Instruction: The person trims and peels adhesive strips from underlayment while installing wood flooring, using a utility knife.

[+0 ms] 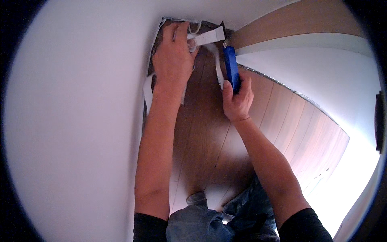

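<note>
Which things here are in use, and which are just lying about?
In use:
- blue-handled tool, held in the right hand
- white strip, running from the left hand toward the tool's dark tip

Apparently not in use:
- pale strip beside the left forearm; can't tell whether loose or attached
- dark object at the right edge; kind unclear

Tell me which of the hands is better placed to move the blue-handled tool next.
Probably the right hand: it already grips the blue-handled tool. The left hand is apart from the handle, by the opposite end of the white strip.
</note>
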### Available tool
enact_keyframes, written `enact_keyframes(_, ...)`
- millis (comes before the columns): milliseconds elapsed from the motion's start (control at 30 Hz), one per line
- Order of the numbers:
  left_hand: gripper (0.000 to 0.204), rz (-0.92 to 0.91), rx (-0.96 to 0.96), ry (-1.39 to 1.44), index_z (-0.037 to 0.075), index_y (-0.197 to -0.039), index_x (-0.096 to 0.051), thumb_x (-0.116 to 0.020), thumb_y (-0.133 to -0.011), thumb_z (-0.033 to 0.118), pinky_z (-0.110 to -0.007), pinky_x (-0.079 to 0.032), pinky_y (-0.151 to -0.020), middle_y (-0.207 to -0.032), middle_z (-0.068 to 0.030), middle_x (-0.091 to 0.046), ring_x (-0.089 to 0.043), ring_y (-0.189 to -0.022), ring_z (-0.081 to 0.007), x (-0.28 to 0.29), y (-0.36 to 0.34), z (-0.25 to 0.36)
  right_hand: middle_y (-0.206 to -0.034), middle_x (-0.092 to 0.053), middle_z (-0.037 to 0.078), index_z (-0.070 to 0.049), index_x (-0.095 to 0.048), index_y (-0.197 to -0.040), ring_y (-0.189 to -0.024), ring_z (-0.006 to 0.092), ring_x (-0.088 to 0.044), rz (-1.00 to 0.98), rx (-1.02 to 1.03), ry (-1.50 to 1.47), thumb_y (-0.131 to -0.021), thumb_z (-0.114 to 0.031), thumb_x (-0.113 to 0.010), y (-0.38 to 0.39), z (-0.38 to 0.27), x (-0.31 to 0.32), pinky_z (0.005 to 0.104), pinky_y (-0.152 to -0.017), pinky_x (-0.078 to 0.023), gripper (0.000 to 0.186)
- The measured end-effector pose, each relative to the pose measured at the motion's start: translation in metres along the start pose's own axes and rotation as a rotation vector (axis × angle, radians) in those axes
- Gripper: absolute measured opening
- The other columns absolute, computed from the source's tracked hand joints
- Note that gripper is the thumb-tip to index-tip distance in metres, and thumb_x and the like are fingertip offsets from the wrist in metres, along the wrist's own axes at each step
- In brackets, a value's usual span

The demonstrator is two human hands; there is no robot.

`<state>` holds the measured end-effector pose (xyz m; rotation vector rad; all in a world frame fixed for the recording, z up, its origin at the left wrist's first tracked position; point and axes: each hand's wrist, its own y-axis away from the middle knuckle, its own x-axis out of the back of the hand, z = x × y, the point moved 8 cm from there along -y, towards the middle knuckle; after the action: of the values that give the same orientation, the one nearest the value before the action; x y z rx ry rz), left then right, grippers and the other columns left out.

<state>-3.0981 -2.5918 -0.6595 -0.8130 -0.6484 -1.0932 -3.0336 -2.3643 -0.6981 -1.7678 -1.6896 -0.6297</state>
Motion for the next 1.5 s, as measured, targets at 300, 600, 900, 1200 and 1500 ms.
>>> enact_keyframes(300,0.038,-0.087,0.010,-0.001,0.011,-0.127,-0.066,-0.071,-0.089,0.015,-0.051,-0.060,-0.084,-0.125,-0.0146,-0.066,-0.071,-0.104,-0.0379,-0.048,-0.020,0.017,-0.086,-0.067,0.022,-0.001,-0.053,-0.123,-0.075,0.0439,-0.068,0.005,0.051,0.007,-0.095,-0.028,-0.068,-0.001,0.002,0.002,0.0489,-0.068,-0.054,0.042)
enact_keyframes(600,0.039,-0.049,0.028,0.217,0.005,-0.118,-0.066,-0.071,-0.080,-0.002,-0.050,-0.054,-0.092,-0.116,-0.0200,-0.067,-0.066,-0.108,-0.0429,-0.037,0.008,0.000,-0.086,-0.066,0.021,-0.001,-0.053,-0.123,-0.074,0.0431,-0.067,0.024,0.138,-0.005,-0.097,-0.028,-0.065,-0.001,-0.003,0.003,0.0489,-0.067,-0.054,0.039)
enact_keyframes(900,0.018,-0.222,0.380,0.284,0.003,-0.101,-0.064,-0.071,-0.099,0.019,-0.044,-0.051,-0.072,-0.086,-0.0170,-0.063,-0.065,-0.081,-0.0327,0.031,0.228,-0.033,-0.086,-0.066,0.021,-0.002,-0.058,-0.121,-0.074,0.0445,-0.066,0.024,0.169,-0.079,-0.101,-0.025,-0.059,-0.003,-0.003,0.001,0.0508,-0.066,-0.053,0.031)
enact_keyframes(1200,0.035,-0.496,0.357,0.335,0.011,-0.107,-0.070,-0.081,-0.075,0.007,-0.045,-0.060,-0.079,-0.105,-0.0138,-0.070,-0.070,-0.091,-0.0367,0.063,0.459,-0.053,-0.091,-0.062,0.014,-0.001,-0.060,-0.106,-0.079,0.0288,-0.061,-0.078,-0.184,-0.318,-0.109,-0.030,-0.049,0.022,-0.043,-0.009,0.0393,-0.073,-0.050,0.031)
enact_keyframes(1500,0.033,-0.419,0.570,0.550,0.011,-0.106,-0.067,-0.082,-0.076,0.006,-0.043,-0.061,-0.073,-0.100,-0.0151,-0.071,-0.072,-0.086,-0.0352,0.055,0.509,-0.070,-0.108,-0.068,0.018,0.003,-0.051,-0.117,-0.091,0.0304,-0.073,-0.159,-0.752,-1.211,-0.107,-0.018,-0.050,0.014,-0.097,-0.125,0.0434,-0.078,-0.063,0.023)
